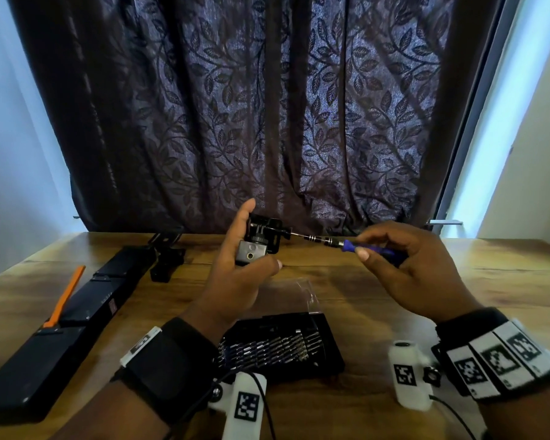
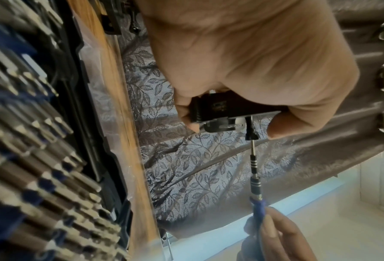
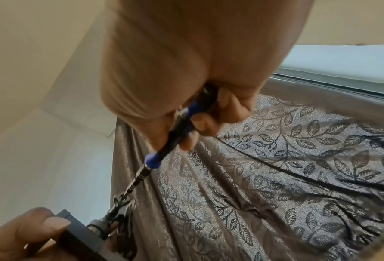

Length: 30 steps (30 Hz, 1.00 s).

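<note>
My left hand [image 1: 238, 265] holds a small black camera mount [image 1: 264, 236] with a grey block at its base, lifted above the wooden table [image 1: 299, 274]. Thumb and fingers curl round it; the index finger points up. In the left wrist view the mount [image 2: 226, 113] sits between my fingertips. My right hand [image 1: 404, 265] pinches a blue-and-black precision screwdriver [image 1: 356, 247], its thin bit pushed into the mount's right side. From the right wrist camera, the screwdriver [image 3: 164, 151] runs down-left to the mount [image 3: 117, 211].
An open black case of screwdriver bits [image 1: 280, 347] lies on the table near me, with a clear lid behind it. At the left lie long black flat devices [image 1: 77, 312], an orange pry tool [image 1: 65, 296] and black clamps [image 1: 167, 258]. A dark leaf-patterned curtain [image 1: 235, 106] hangs behind.
</note>
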### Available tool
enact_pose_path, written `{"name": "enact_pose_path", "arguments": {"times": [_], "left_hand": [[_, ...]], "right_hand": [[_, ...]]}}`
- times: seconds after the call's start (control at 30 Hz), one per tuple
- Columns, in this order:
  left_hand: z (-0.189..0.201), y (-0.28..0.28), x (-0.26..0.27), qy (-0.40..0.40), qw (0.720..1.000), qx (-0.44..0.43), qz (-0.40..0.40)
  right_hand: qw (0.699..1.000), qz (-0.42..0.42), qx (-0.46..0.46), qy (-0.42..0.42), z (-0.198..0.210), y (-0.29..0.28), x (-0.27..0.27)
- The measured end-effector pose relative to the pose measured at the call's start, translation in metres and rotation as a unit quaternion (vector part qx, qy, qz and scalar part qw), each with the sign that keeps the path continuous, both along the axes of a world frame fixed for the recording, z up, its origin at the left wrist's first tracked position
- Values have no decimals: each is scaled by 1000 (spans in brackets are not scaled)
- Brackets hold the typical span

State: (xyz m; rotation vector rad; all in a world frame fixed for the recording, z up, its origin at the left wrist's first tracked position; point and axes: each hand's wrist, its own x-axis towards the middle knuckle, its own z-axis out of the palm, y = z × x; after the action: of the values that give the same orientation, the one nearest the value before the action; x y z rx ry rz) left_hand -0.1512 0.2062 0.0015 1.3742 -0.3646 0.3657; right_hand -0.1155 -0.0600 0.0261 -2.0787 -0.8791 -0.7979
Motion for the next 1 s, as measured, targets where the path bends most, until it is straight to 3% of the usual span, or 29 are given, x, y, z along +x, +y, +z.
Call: {"name": "enact_pose_path", "arguments": {"times": [0.13, 0.5, 0.87, 1.0], "left_hand": [[-1, -4, -1, 4, 1000, 27, -3], [-3, -4, 0, 8, 999, 45, -28], [-5, -1, 1, 0, 999, 44, -30], [-7, -3, 2, -9, 1000, 22, -7]], "right_hand": [[995, -60, -33, -70, 3, -3, -3], [991, -74, -89, -70, 8, -2, -6], [998, -25, -56, -3, 0, -1, -2], [995, -18, -70, 75, -3, 0, 1]]}}
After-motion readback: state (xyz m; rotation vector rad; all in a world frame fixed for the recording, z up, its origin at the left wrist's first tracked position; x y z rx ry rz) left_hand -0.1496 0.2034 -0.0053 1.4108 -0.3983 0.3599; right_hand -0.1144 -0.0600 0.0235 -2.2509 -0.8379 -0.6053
